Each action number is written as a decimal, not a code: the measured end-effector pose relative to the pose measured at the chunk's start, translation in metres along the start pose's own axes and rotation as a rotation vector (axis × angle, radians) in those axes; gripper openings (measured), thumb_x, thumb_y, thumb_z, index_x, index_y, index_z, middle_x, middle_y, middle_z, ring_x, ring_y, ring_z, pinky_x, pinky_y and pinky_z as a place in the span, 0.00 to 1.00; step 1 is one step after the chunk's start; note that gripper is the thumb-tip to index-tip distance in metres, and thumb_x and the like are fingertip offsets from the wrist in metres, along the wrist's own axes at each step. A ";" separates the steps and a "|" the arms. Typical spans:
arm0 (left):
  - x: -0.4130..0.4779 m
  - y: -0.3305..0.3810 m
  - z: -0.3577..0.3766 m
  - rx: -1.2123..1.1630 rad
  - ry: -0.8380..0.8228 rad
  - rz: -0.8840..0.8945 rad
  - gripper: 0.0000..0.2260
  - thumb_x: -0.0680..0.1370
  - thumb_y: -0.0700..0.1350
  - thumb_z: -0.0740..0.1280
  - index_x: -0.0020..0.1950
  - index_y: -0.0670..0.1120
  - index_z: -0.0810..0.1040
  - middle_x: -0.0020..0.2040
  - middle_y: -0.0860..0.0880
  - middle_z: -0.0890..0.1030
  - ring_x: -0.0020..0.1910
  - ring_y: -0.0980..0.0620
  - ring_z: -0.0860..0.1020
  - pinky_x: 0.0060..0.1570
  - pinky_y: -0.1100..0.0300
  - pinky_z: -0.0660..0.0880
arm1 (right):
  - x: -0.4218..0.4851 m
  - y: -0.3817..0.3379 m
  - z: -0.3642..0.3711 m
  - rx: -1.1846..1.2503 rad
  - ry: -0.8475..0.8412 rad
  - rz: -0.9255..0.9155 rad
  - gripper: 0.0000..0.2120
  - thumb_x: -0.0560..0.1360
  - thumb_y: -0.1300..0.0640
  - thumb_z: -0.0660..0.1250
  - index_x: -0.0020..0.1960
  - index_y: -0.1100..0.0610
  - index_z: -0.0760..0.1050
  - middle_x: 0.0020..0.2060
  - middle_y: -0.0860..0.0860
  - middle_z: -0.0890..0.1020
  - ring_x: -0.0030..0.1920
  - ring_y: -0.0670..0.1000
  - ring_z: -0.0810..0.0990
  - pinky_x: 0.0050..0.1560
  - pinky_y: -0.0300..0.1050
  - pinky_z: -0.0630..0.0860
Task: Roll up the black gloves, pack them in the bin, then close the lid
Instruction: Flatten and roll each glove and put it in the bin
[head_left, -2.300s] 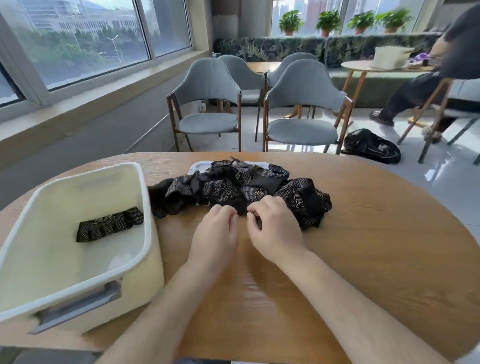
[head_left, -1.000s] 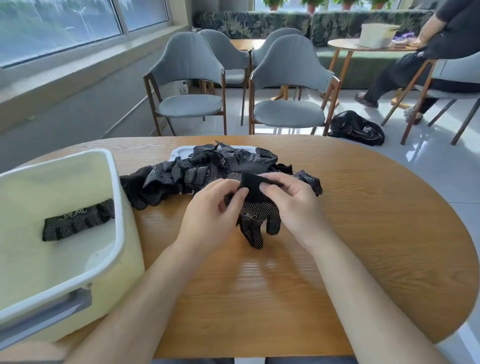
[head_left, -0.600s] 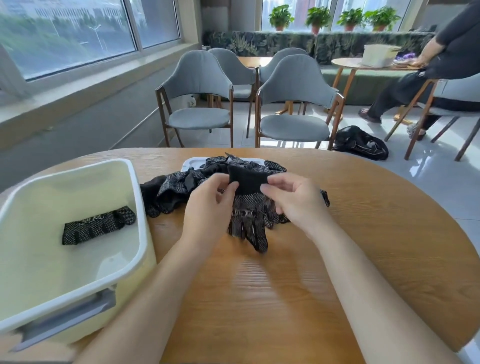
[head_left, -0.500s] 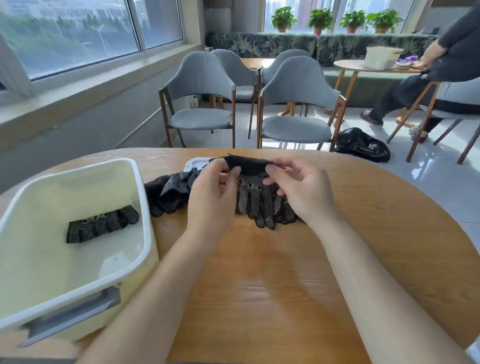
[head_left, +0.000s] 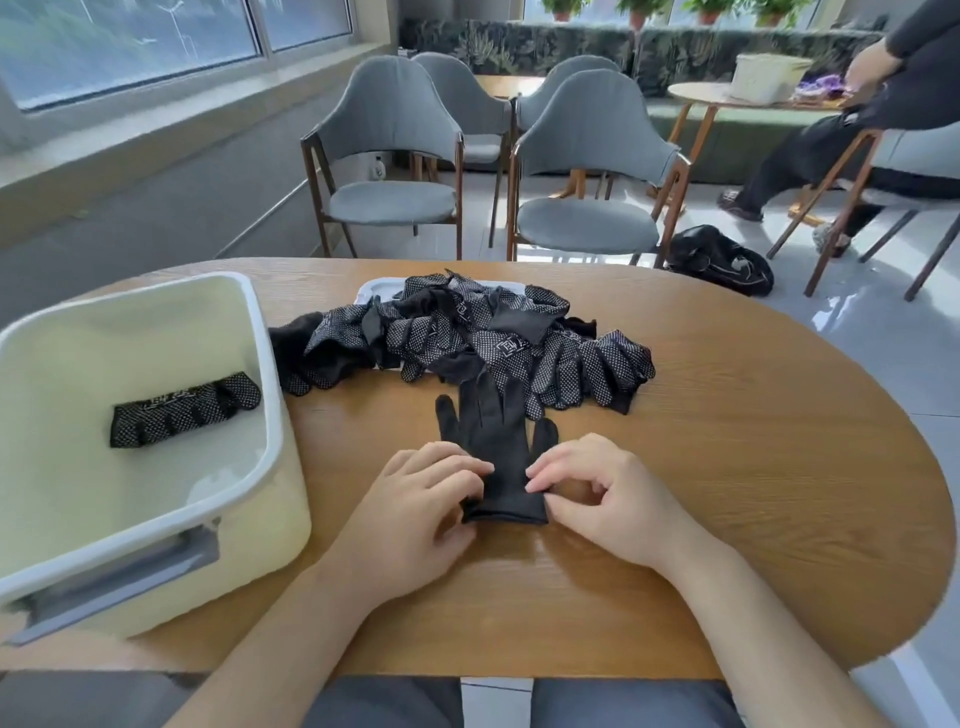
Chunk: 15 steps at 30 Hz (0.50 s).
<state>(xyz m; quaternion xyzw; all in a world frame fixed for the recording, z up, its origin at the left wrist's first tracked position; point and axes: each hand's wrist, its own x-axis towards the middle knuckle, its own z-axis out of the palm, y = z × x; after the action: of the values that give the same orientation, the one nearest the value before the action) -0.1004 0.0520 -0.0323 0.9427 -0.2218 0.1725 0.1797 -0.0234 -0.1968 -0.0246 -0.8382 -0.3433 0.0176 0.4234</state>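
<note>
On the table (head_left: 753, 493), near middle: a glove (head_left: 493, 441) is laid flat, plain side up, cuff toward the near edge and tips pointed away.
left hand (head_left: 421, 504): the fingers are curled and clamped on the cuff's left edge, and the hand is rested on the wood.
right hand (head_left: 597, 499): thumb and forefinger are closed on the cuff's right edge, and the other fingers are curled in.
pile (head_left: 457, 332): loose dotted gloves are heaped just beyond the flat glove. Its tips are met by the heap, and whether they are overlapped cannot be told. The heap's left end is pressed against the bin's right wall.
lid (head_left: 376, 288): white, seen only as a rim under the pile's far side, close to the table's far edge.
bin (head_left: 260, 535): set open-topped at the table's left. Its near left corner is cut off by the frame, so any overhang cannot be told.
rolled glove (head_left: 182, 410): laid on the bin's floor, its right end close to the right wall.
room at left: only a narrow strip of wood is seen between the bin's near corner and the left hand.
room at right: a broad stretch of wood is seen from the right hand to the curved right edge.
room in front: a band of wood is left between the cuff and the near edge, crossed by both forearms.
</note>
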 end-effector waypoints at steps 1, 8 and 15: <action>-0.002 0.001 0.000 -0.022 -0.024 -0.002 0.10 0.68 0.48 0.68 0.49 0.52 0.76 0.64 0.60 0.79 0.68 0.56 0.73 0.61 0.59 0.66 | -0.004 -0.001 0.000 -0.005 -0.028 -0.009 0.13 0.71 0.64 0.76 0.46 0.46 0.87 0.50 0.38 0.85 0.54 0.41 0.77 0.50 0.27 0.69; -0.007 0.007 -0.009 -0.157 -0.086 -0.044 0.16 0.63 0.42 0.63 0.48 0.52 0.78 0.63 0.62 0.79 0.70 0.60 0.72 0.68 0.61 0.62 | -0.008 -0.006 -0.007 0.176 -0.030 0.027 0.05 0.75 0.55 0.71 0.48 0.50 0.86 0.49 0.43 0.86 0.50 0.48 0.79 0.47 0.33 0.70; 0.053 0.015 -0.002 -0.256 0.096 -0.112 0.14 0.70 0.40 0.60 0.49 0.50 0.81 0.53 0.60 0.81 0.57 0.57 0.78 0.58 0.50 0.72 | 0.037 0.034 -0.008 -0.076 0.669 0.108 0.05 0.76 0.61 0.69 0.49 0.54 0.83 0.43 0.43 0.81 0.45 0.49 0.77 0.47 0.48 0.77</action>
<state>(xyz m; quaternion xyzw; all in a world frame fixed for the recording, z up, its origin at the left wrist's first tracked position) -0.0633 0.0212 -0.0050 0.9137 -0.1805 0.1773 0.3182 0.0264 -0.1942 -0.0340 -0.8296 -0.1412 -0.2486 0.4797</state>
